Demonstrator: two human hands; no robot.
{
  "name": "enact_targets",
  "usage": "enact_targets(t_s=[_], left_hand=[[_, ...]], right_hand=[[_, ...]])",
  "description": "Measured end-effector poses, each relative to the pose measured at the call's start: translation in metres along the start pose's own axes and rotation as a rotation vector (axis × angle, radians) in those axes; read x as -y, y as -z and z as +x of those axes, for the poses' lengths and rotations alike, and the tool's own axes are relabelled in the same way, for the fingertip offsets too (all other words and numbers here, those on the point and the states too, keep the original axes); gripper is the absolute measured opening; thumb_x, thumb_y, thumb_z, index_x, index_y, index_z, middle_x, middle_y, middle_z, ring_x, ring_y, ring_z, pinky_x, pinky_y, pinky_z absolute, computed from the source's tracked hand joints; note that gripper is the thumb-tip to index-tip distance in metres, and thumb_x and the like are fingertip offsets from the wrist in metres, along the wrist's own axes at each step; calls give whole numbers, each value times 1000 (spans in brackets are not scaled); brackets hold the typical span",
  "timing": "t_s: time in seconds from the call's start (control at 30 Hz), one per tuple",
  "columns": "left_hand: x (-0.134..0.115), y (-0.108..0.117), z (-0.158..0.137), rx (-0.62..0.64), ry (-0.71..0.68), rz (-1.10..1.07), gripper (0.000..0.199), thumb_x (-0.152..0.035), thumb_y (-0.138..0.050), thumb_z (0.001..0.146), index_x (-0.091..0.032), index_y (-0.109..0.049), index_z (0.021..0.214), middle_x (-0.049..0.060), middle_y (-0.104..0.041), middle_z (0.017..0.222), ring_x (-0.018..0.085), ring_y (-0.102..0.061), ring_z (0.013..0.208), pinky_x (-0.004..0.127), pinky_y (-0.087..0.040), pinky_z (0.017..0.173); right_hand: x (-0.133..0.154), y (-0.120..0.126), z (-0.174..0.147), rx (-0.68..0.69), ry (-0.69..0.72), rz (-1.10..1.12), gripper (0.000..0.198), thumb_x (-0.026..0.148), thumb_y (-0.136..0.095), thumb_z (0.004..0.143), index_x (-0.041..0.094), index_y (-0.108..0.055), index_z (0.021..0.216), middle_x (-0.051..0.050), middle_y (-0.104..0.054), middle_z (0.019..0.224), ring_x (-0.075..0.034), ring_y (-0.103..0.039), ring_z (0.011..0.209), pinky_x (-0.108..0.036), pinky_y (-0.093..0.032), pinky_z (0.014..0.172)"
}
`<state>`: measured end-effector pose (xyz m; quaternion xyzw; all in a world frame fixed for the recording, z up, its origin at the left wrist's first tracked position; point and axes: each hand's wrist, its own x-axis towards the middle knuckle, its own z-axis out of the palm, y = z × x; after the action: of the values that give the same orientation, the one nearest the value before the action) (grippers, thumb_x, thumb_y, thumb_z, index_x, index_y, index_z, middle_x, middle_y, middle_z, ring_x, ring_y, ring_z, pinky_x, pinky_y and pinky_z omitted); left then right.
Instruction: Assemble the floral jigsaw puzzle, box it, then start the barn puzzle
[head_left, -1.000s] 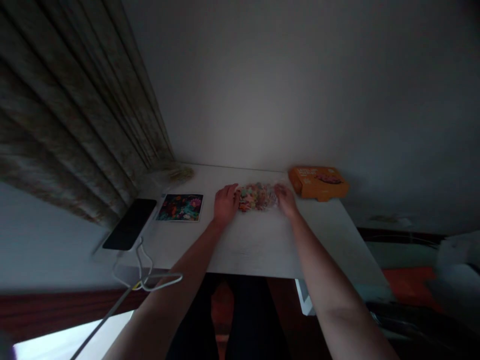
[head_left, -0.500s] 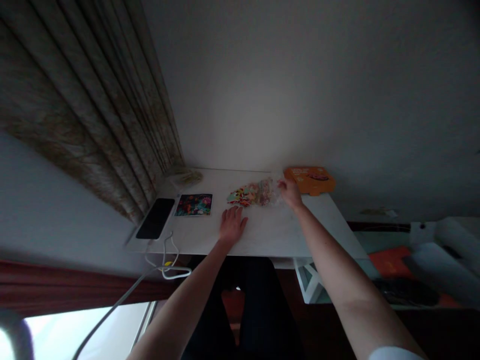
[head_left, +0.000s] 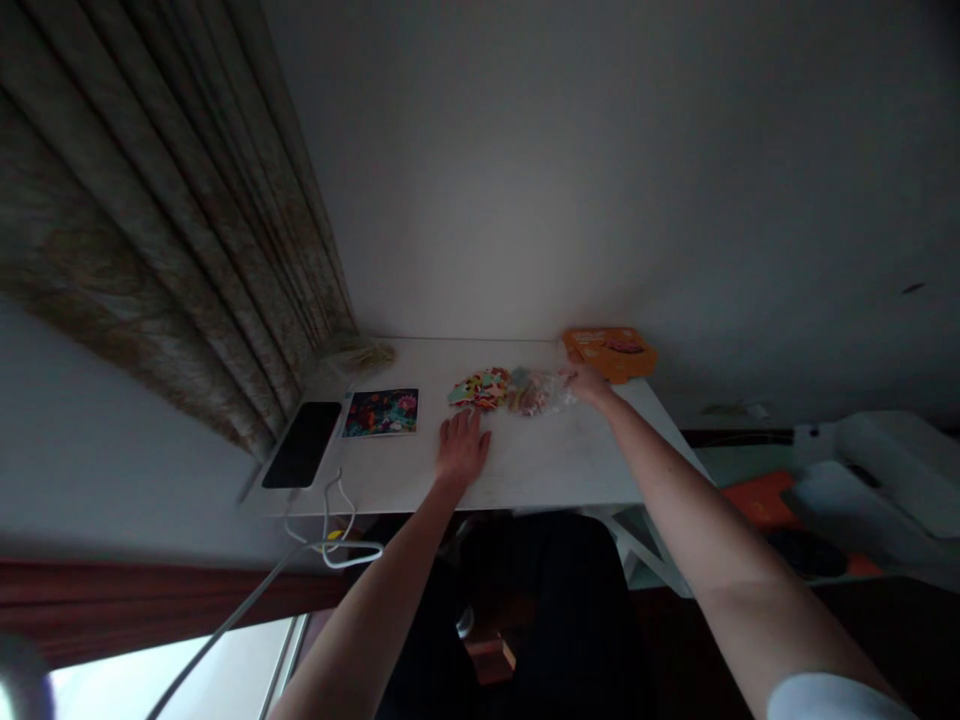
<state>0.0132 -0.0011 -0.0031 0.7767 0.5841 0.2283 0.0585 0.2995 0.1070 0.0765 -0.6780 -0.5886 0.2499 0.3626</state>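
Note:
My left hand (head_left: 462, 447) rests flat on the white table, fingers spread, their tips close to a heap of colourful flat jigsaw pieces (head_left: 484, 388). To the right of the heap lies a clear plastic bag (head_left: 536, 390) with more pieces inside it. My right hand (head_left: 585, 382) pinches the bag's right end, in front of the orange box (head_left: 615, 352). A printed picture sheet (head_left: 381, 412) with dark, bright-flowered artwork lies left of the heap.
A black phone (head_left: 302, 445) lies at the table's left end, with a white cable (head_left: 330, 515) by the front edge. Another clear packet (head_left: 364, 355) sits at the back left near the curtain (head_left: 225, 200). Right of the table is a white printer-like device (head_left: 892, 465).
The bag has moved off the heap to the right with my right hand, and more loose pieces lie uncovered. My left hand stays on the table. The view has shifted slightly.

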Motion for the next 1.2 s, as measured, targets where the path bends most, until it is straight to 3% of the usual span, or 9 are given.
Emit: enact_targets(t_s=[0.23, 0.5, 0.77, 0.9, 0.97, 1.07, 1.2], left_hand=[[-3, 5, 1, 47, 5, 10, 55, -31, -45, 100, -17, -39, 153, 20, -52, 150, 33, -49, 139, 57, -35, 118], [-2, 2, -1, 42, -5, 48, 56, -29, -47, 99, -19, -39, 153, 18, -53, 148, 32, -49, 138, 55, -36, 118], [5, -6, -15, -43, -127, 103, 45, -23, -48, 98, -14, -53, 142, 19, -59, 142, 32, -56, 132, 52, -40, 116], [7, -5, -14, -75, -151, 75, 42, -20, -50, 97, -15, -55, 138, 19, -62, 138, 32, -58, 129, 53, -44, 113], [10, -3, -14, -93, -161, -4, 41, -20, -50, 96, -17, -56, 136, 18, -63, 136, 31, -59, 127, 53, -46, 111], [12, 1, -15, -133, -134, -225, 37, -23, -51, 96, -20, -58, 132, 15, -63, 135, 29, -59, 127, 52, -46, 112], [0, 7, -8, -139, 143, -718, 37, -37, -61, 92, -20, -62, 126, 13, -66, 127, 27, -62, 121, 47, -51, 106]], right_hand=[[18, 10, 9, 156, 58, -69, 6, 19, -70, 66, 21, -73, 71, -3, -67, 60, -20, -59, 61, -30, -46, 61], [21, 52, 25, 121, 13, -136, 16, 7, -64, 71, 19, -71, 63, -3, -66, 60, -20, -59, 59, -33, -44, 67], [41, 82, 37, 98, 74, -262, 17, 14, -57, 77, 17, -71, 68, -3, -67, 62, -18, -60, 61, -27, -40, 60], [42, 91, 36, 16, 53, -154, 18, 19, -57, 79, 16, -75, 78, -6, -71, 73, -19, -62, 67, -27, -42, 63], [35, 84, 31, -7, 63, 11, 21, 23, -58, 78, 16, -76, 87, -6, -73, 78, -18, -62, 69, -26, -43, 63], [20, 51, 12, -30, 16, 322, 27, 34, -62, 76, 17, -74, 93, -3, -72, 78, -15, -58, 64, -23, -40, 58], [6, -13, -32, -57, -176, 751, 44, 46, -71, 68, 20, -70, 103, -2, -74, 81, -11, -52, 56, -22, -40, 51]])
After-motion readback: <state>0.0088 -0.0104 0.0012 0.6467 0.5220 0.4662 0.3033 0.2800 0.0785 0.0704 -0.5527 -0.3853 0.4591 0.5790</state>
